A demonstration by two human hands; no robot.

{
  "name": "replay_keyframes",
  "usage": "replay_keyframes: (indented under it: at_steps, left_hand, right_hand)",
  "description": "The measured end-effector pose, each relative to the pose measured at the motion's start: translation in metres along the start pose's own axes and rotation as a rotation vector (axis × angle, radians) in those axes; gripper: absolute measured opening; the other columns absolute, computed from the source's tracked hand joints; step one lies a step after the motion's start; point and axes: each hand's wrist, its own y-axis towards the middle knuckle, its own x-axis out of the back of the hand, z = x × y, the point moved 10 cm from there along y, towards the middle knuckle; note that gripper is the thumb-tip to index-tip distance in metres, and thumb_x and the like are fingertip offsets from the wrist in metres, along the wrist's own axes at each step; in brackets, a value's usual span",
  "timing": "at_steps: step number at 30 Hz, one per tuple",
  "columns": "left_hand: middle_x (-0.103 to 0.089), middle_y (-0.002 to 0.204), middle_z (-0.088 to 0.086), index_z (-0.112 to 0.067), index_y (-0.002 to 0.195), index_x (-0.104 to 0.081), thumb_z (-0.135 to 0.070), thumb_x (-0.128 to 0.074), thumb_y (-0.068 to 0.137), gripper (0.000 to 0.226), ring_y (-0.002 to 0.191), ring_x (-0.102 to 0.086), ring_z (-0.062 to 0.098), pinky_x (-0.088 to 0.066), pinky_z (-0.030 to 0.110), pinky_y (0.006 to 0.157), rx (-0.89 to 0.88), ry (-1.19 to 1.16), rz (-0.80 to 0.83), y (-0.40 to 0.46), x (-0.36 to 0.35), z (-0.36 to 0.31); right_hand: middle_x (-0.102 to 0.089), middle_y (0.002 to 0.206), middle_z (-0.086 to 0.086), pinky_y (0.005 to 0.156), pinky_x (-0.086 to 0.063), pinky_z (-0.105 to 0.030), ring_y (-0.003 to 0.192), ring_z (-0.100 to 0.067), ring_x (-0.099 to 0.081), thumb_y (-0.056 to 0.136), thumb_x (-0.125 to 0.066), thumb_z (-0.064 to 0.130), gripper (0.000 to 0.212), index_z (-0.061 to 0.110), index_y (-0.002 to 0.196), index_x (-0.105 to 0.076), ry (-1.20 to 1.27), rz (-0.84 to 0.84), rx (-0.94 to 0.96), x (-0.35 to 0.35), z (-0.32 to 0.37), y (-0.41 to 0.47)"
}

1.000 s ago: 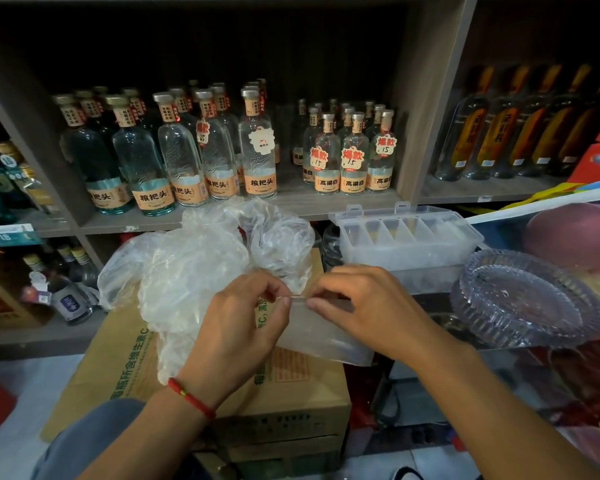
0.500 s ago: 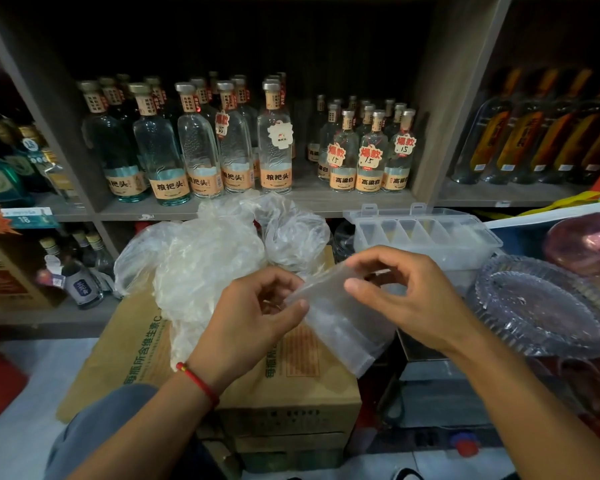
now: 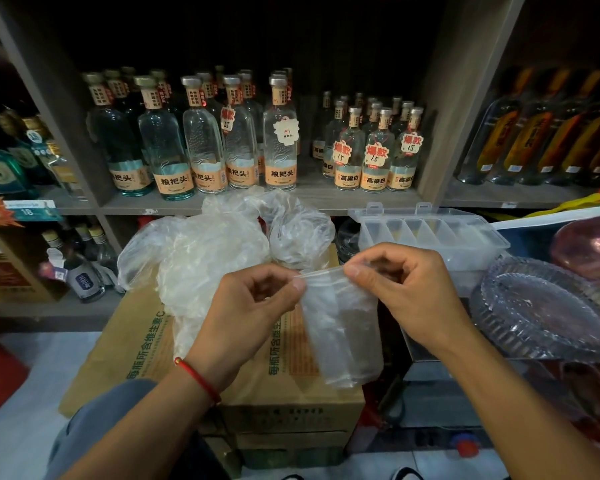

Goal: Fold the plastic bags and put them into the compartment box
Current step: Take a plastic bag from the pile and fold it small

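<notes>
One plastic bag (image 3: 343, 327) between two pinching hands: left hand (image 3: 253, 306), right hand (image 3: 402, 289).

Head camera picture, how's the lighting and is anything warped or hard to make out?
Head view: dim, the shelf back nearly black; wide-angle bending tilts the shelf uprights; the clear bag pinched by the left hand and right hand looks hazy, edges faint.
</notes>
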Motion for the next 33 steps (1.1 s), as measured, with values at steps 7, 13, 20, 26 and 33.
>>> replay_keyframes:
  at_steps: [7, 13, 20, 26, 33]
  left_hand:
    - [-0.074, 0.081, 0.025, -0.007, 0.094, -0.077, -0.024, -0.075, 0.086, 0.019, 0.083, -0.07, 0.048, -0.062, 0.051, 0.086, -0.002, -0.051, 0.002, 0.001, 0.004, -0.001]
    - [-0.079, 0.09, 0.015, -0.007, 0.114, -0.073, -0.028, -0.073, 0.088, 0.033, 0.082, -0.076, 0.027, -0.063, 0.034, 0.077, 0.064, -0.07, 0.029, 0.001, 0.002, 0.006]
    - [-0.076, 0.078, 0.004, -0.016, 0.088, -0.078, -0.011, -0.076, 0.091, 0.006, 0.072, -0.072, 0.014, -0.054, 0.017, 0.066, 0.156, -0.002, 0.228, -0.008, -0.026, 0.02]
    - [-0.076, 0.08, 0.017, -0.012, 0.085, -0.077, -0.008, -0.076, 0.091, 0.007, 0.073, -0.072, 0.021, -0.058, 0.027, 0.069, 0.174, -0.003, 0.115, -0.005, -0.014, 0.027]
    - [-0.077, 0.082, 0.017, -0.002, 0.094, -0.073, 0.0, -0.073, 0.091, 0.004, 0.074, -0.074, 0.022, -0.059, 0.028, 0.067, 0.249, -0.091, 0.063, -0.006, -0.011, 0.03]
  right_hand:
    - [-0.08, 0.108, 0.006, 0.082, -0.061, -0.024, 0.101, -0.011, -0.076, 0.077, -0.086, 0.055, 0.044, 0.03, 0.111, -0.075, 0.198, 0.208, -0.313, -0.027, -0.025, -0.01]
    - [-0.082, 0.098, 0.002, 0.07, -0.06, -0.019, 0.091, -0.014, -0.079, 0.084, -0.085, 0.022, 0.019, 0.019, 0.102, -0.078, 0.183, 0.195, -0.379, -0.043, -0.033, -0.017]
    - [-0.082, 0.099, 0.002, 0.078, -0.064, -0.03, 0.093, -0.016, -0.079, 0.081, -0.086, 0.034, 0.029, 0.019, 0.104, -0.078, 0.194, 0.051, -0.402, -0.029, -0.041, -0.014]
    - [-0.081, 0.105, 0.0, 0.093, -0.061, -0.041, 0.1, -0.017, -0.078, 0.065, -0.09, 0.041, 0.055, 0.015, 0.112, -0.075, 0.217, 0.165, -0.527, -0.04, -0.053, -0.023]
    - [-0.081, 0.104, -0.003, 0.088, -0.063, -0.035, 0.1, -0.019, -0.078, 0.089, -0.081, 0.019, 0.021, 0.014, 0.11, -0.076, 0.211, 0.153, -0.519, -0.036, -0.053, -0.022]
